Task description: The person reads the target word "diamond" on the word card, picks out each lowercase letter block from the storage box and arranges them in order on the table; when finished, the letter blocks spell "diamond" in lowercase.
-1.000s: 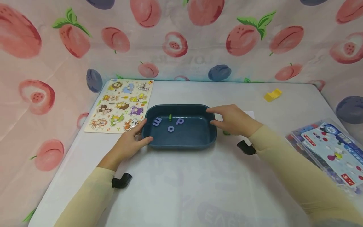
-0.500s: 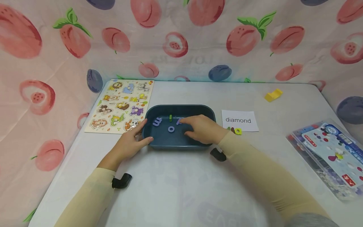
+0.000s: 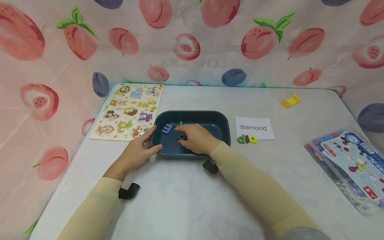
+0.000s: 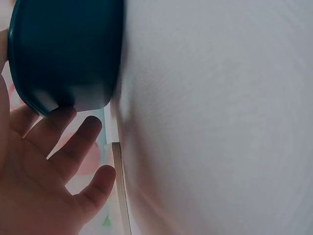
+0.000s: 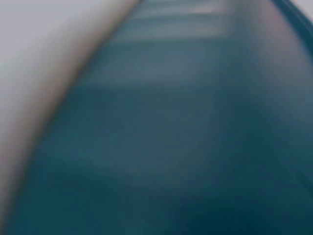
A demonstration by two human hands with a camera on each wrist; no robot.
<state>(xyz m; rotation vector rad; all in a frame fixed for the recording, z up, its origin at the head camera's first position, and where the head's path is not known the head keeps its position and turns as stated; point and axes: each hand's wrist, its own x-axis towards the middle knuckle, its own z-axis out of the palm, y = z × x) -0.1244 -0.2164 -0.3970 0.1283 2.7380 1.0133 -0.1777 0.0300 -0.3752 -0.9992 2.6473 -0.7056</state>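
Note:
A dark blue tray (image 3: 222, 125) stands mid-table. My left hand (image 3: 136, 153) holds its left end, thumb at the rim; in the left wrist view, fingers (image 4: 78, 147) rest near its outer wall. Inside the tray, my right hand (image 3: 198, 138) reaches down with index finger and thumb apart around a purple letter o (image 3: 181, 136). Left of it lies a purple letter m (image 3: 166, 128). A green letter (image 3: 181, 123) shows partly behind the fingers. The purple p-shaped letter is hidden by the hand. The right wrist view shows only blurred tray (image 5: 161, 122).
A card reading "diamond" (image 3: 255, 130) lies right of the tray, with green, brown and yellow letters (image 3: 247, 139) at its lower edge. An animal puzzle board (image 3: 126, 111) is behind left. A yellow block (image 3: 290, 101) and a clear letter case (image 3: 345, 166) lie right.
My right hand has moved left from the tray's right rim, past the purple p-shaped letter, to the letter o. The card and its letters are uncovered. My left hand has stayed put.

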